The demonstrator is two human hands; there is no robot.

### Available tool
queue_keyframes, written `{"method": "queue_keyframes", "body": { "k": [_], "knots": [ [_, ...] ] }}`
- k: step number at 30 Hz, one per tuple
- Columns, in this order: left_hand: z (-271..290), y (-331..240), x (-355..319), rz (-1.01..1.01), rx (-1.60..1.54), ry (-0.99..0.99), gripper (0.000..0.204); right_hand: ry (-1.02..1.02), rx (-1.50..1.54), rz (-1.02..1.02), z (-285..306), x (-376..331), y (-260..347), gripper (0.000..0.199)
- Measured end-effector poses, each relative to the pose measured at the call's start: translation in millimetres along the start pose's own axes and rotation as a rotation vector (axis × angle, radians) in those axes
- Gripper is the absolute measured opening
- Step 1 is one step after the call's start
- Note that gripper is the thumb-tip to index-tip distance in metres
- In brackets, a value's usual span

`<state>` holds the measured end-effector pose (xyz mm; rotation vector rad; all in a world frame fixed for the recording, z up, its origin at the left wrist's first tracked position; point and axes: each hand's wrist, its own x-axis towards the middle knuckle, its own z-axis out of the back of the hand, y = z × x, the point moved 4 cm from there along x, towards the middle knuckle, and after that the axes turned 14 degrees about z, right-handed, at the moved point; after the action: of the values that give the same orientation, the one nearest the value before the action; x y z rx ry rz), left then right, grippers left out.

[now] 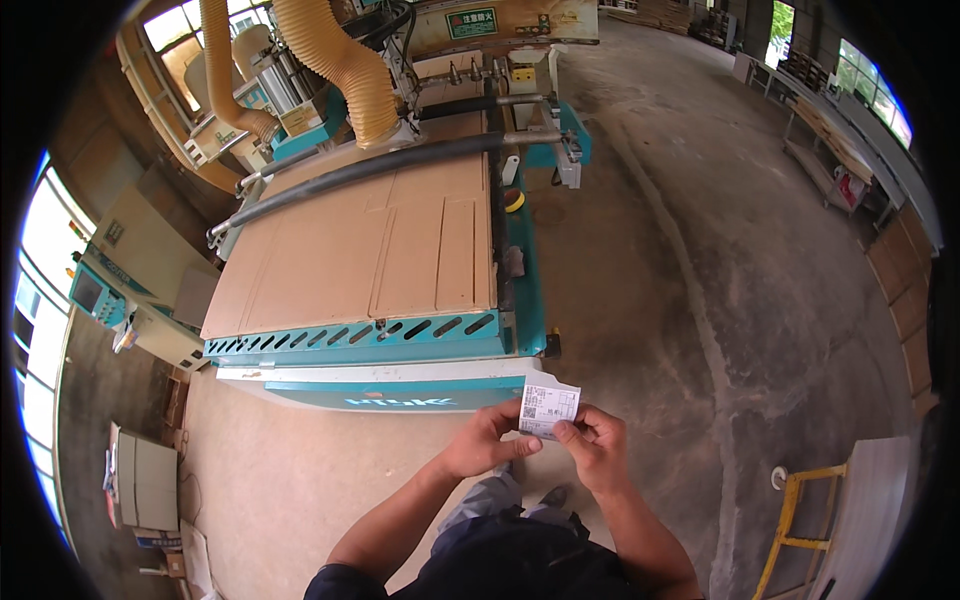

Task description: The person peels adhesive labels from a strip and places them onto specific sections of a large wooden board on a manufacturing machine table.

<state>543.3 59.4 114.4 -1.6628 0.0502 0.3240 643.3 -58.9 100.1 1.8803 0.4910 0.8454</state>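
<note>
Head view shows a small white label pinched between left hand and right hand, near the teal cutting machine holding brown boards; it seems in peeling, needing careful separation next.

1. Small white paper label, rectangular with black print and a square code patch, pinched between left hand and right hand.
2. Green rectangular sign on the machine head, top centre.
3. Small screen on the teal control console, far left.
4. Small pale label plate on the beige cabinet, left.
</note>
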Motion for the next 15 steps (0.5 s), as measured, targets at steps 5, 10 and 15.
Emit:
{"method": "queue_keyframes", "body": {
  "k": [5, 10, 15],
  "knots": [
    [-17, 29, 42, 0.091, 0.217, -0.027, 0.022, -0.195, 0.017, 0.078, 32, 43, 31, 0.01],
    [9, 83, 81, 0.395, 0.205, -0.004, 0.02, -0.436, 0.141, 0.311, 92, 146, 78, 0.011],
    [40, 53, 112, 0.249, 0.024, 0.053, 0.017, -0.437, 0.133, 0.274, 97, 192, 77, 0.017]
  ]
}}
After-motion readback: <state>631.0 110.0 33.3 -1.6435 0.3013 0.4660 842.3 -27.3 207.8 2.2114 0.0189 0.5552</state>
